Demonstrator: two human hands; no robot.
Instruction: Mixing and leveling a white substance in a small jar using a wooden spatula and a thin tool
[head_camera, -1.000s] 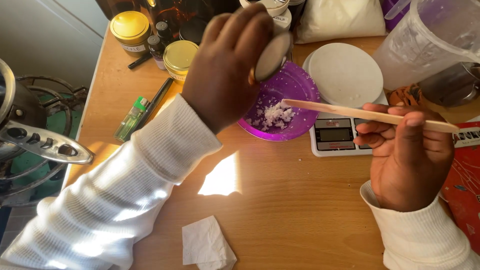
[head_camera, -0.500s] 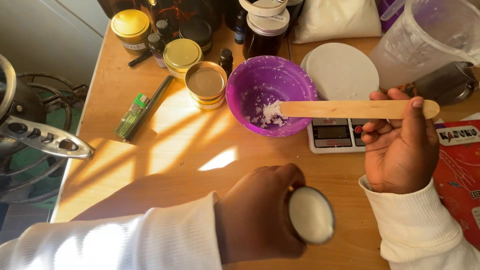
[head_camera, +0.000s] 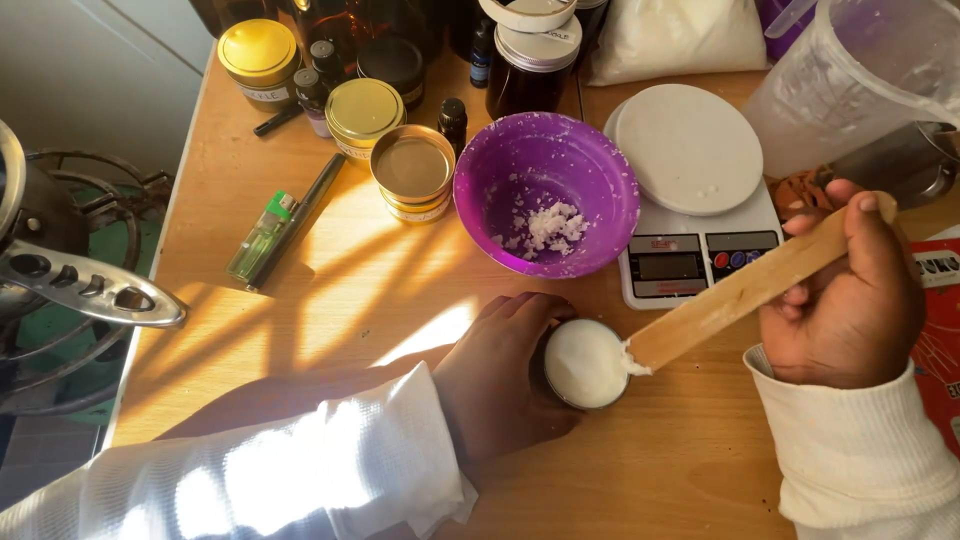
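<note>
The left hand (head_camera: 500, 385) grips a small white-filled jar (head_camera: 585, 363) on the table (head_camera: 330, 330), a little higher than half a second ago. The right hand (head_camera: 845, 300), fingers closed around a wooden stick (head_camera: 745, 290), has lowered its tip to the jar's rim; the jar's sides are hidden

Open tabletop (head_camera: 330, 300) left of purple bowl (head_camera: 545, 190); jars (head_camera: 412, 170), scale (head_camera: 690, 200) crowd back.
</note>
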